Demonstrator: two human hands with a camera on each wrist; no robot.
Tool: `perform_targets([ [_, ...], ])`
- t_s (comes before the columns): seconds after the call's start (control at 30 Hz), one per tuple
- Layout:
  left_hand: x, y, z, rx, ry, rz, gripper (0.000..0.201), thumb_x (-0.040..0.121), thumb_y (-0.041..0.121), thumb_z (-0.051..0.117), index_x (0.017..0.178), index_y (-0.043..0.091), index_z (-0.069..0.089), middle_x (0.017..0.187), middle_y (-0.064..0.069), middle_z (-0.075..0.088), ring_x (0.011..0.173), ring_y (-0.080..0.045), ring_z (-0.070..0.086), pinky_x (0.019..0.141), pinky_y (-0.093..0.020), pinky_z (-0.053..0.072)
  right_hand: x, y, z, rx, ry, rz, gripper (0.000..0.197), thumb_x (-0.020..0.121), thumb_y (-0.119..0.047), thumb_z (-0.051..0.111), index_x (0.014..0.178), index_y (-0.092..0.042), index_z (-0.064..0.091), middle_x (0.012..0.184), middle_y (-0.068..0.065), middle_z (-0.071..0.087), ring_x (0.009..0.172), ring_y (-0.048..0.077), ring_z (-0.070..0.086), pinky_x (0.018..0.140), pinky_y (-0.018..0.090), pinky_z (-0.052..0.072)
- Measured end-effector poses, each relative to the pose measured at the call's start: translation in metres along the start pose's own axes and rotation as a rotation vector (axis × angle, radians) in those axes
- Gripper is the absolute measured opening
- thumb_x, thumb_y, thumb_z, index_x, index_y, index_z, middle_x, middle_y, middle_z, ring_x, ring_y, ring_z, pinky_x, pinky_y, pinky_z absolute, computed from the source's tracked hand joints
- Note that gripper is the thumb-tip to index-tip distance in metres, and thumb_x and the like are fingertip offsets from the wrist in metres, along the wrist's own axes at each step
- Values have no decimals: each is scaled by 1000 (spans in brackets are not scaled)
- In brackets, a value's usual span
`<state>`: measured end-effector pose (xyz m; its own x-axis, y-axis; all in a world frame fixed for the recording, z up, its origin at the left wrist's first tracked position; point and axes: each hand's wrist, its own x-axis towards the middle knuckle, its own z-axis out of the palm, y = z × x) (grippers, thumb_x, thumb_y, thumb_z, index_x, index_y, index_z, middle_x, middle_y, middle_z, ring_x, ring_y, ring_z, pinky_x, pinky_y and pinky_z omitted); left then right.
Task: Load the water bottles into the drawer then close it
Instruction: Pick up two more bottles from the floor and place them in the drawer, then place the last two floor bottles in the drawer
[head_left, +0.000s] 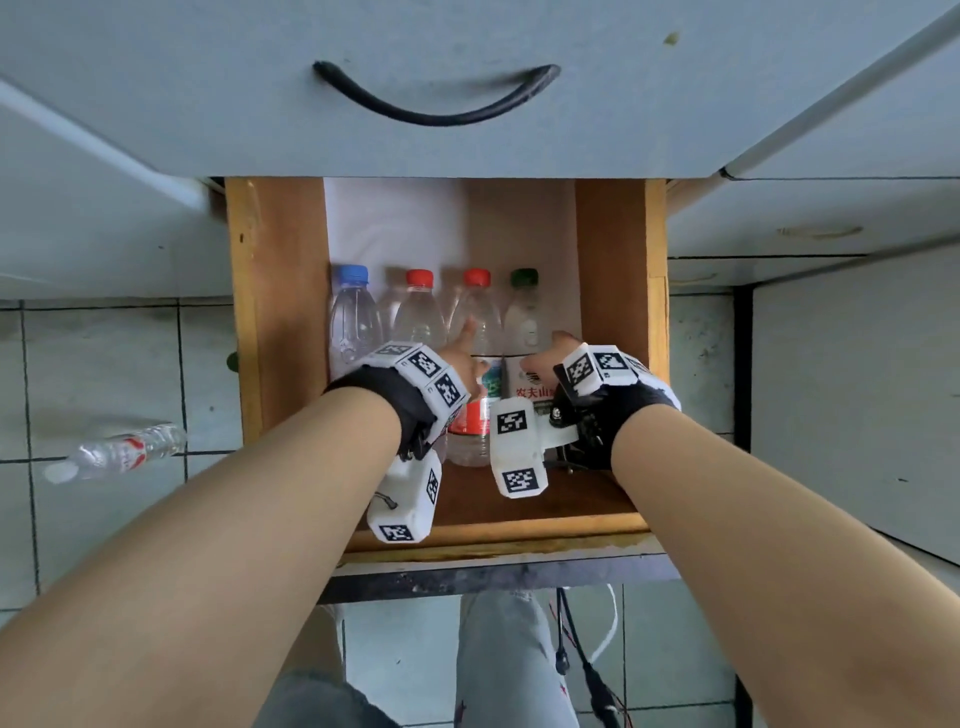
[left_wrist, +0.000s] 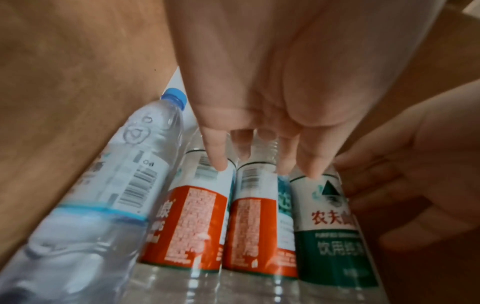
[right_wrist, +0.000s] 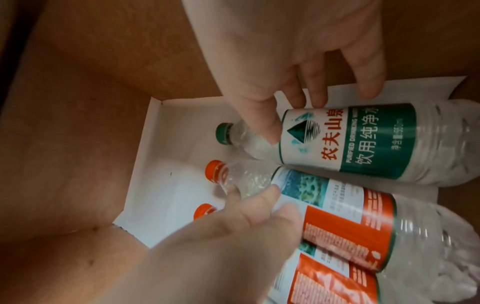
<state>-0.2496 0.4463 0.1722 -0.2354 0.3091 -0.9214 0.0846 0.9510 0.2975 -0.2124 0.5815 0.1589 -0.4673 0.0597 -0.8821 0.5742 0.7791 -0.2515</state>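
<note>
An open wooden drawer (head_left: 275, 312) holds several water bottles lying side by side, caps pointing away. From the left lie a blue-capped bottle (head_left: 356, 317) (left_wrist: 135, 174), two red-capped, red-labelled bottles (head_left: 418, 312) (head_left: 478, 306) and a green-capped bottle (head_left: 524, 312) (right_wrist: 363, 139). My left hand (head_left: 462, 343) (left_wrist: 259, 160) rests with straight fingers across the red-labelled bottles. My right hand (head_left: 550, 353) (right_wrist: 298, 115) holds the green-capped bottle, thumb on its shoulder and fingers on its far side. The wrist devices hide the bottles' lower halves in the head view.
A white paper liner (head_left: 395, 223) covers the drawer's back part. Above hangs a grey drawer front with a black handle (head_left: 436, 98). One more clear bottle (head_left: 119, 452) lies on the tiled floor to the left. Grey cabinet panels flank the drawer.
</note>
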Motion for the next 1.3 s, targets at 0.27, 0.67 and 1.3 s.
perform_targets([
  [0.27, -67, -24, -25, -203, 454, 211, 36, 96, 18, 41, 130, 17, 52, 135, -2, 56, 122, -18, 53, 101, -28, 40, -36, -52, 14, 646, 207, 25, 35, 89, -11, 48, 123, -13, 56, 106, 7, 61, 94, 20, 57, 92, 42, 51],
  [0.67, -226, -256, 19, -771, 1025, 7, 26, 89, 11, 48, 103, 20, 68, 94, 1, 73, 94, -19, 68, 92, -37, 52, -137, -260, 127, 795, 101, -387, 33, 88, 4, 43, 77, -25, 55, 71, -2, 61, 57, 4, 57, 54, 17, 46],
  [1.3, -32, -530, 149, -1147, 1225, -570, 105, 60, 11, 82, 144, 6, 19, 153, -16, 14, 143, -29, 19, 117, -37, 23, 158, -274, 328, 359, 250, 118, 88, 74, -33, 73, 144, -14, 23, 148, 17, 36, 131, 34, 43, 109, 49, 36],
])
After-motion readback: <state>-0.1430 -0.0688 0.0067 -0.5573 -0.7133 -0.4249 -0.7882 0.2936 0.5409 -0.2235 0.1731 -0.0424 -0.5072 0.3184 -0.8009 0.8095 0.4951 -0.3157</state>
